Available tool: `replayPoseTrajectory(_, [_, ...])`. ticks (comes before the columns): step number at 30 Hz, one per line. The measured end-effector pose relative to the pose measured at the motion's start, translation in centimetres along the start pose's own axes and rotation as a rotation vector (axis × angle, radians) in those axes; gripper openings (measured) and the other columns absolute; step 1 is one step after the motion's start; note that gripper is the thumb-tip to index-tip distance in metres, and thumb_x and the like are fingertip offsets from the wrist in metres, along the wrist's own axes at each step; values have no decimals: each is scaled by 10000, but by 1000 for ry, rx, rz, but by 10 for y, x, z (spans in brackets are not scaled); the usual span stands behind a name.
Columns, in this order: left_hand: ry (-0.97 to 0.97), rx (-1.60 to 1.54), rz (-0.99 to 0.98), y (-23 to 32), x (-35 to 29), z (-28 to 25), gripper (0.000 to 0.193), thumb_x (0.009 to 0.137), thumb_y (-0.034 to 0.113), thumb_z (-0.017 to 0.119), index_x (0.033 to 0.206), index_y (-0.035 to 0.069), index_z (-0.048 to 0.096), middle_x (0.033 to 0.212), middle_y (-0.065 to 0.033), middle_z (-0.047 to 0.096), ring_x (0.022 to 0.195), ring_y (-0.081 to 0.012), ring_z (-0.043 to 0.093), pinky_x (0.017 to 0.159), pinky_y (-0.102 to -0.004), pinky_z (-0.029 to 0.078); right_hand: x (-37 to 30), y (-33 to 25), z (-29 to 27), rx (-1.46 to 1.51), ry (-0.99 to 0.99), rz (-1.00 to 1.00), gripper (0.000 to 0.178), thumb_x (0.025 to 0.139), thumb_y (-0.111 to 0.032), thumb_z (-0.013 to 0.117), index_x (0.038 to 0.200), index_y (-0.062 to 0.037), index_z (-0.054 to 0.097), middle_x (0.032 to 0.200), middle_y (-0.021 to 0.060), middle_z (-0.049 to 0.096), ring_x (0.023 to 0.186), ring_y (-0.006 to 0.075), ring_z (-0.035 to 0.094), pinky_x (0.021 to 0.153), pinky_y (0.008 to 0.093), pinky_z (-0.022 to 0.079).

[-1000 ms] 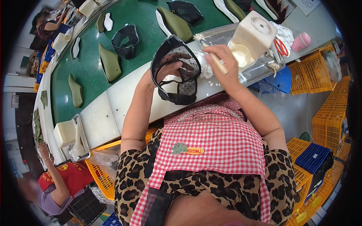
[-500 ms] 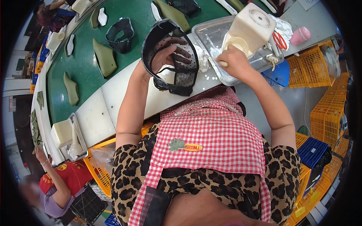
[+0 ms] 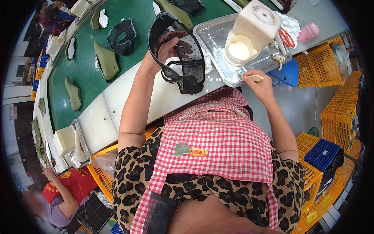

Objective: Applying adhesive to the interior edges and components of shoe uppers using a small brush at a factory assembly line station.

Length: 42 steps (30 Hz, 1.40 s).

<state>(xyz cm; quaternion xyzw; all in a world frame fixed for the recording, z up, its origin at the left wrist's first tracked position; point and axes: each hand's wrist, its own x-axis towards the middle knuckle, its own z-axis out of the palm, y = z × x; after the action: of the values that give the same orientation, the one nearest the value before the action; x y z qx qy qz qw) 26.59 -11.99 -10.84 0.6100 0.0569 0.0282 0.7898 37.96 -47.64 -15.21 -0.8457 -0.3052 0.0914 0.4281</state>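
My left hand is inside a black dotted mesh shoe upper, holding it up above the white bench edge; some fingers show through the mesh. In my right hand is a brush with a pale wooden handle. Its bristle end, hard to make out, is at the near corner of a clear plastic tray. Inside that tray stands a cream dispenser bottle joined to a round cup of white liquid. White smears coat the tray bottom beside the cup.
Olive-green shoe lasts and another black mesh upper lie on the green table. Red-handled scissors and a pink bottle sit right of the tray. Yellow crates stand at right. Another person's hand is far left.
My right hand has moved from the cup toward me, bringing the brush to the tray's near corner. The cup's white contents now show. The upper in my left hand has tilted slightly.
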Motion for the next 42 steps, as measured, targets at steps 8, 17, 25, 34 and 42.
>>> replayPoseTrajectory(8, [-74,2,-39,6,3,6,423,1015,252,523,1352,-3,506,1130,-196,676,1019,-308,696,866,-402,568,9,-34,11,527,57,306,158,901,-136,703,990,-7,724,825,34,704,740,95,641,689,231,497])
replayPoseTrajectory(17, [-48,125,-87,20,0,23,401,1004,177,509,1362,-4,510,1152,-193,674,1002,-282,706,846,-382,579,53,-120,4,347,190,-268,141,874,-85,712,1000,-23,719,974,50,692,884,126,631,774,254,492])
replayPoseTrajectory(25, [-4,278,-42,28,-6,40,309,1011,113,508,1294,29,599,1055,-91,715,936,-145,680,738,-270,521,79,-143,5,205,239,-611,159,829,-56,736,985,-35,723,895,79,694,806,200,627,725,299,499])
replayPoseTrajectory(34, [-18,-3,-48,19,-10,26,395,998,193,539,1329,-24,522,1095,-206,682,996,-300,702,833,-397,585,33,-99,20,240,67,-293,164,835,-68,737,995,-36,730,873,74,670,806,179,626,740,294,491])
replayPoseTrajectory(42, [-105,-196,35,34,-6,14,382,1029,237,497,1346,24,484,1190,-260,642,1096,-426,649,908,-546,548,33,-113,7,288,185,-361,154,834,-52,731,986,-26,726,871,86,671,784,184,621,723,288,490])
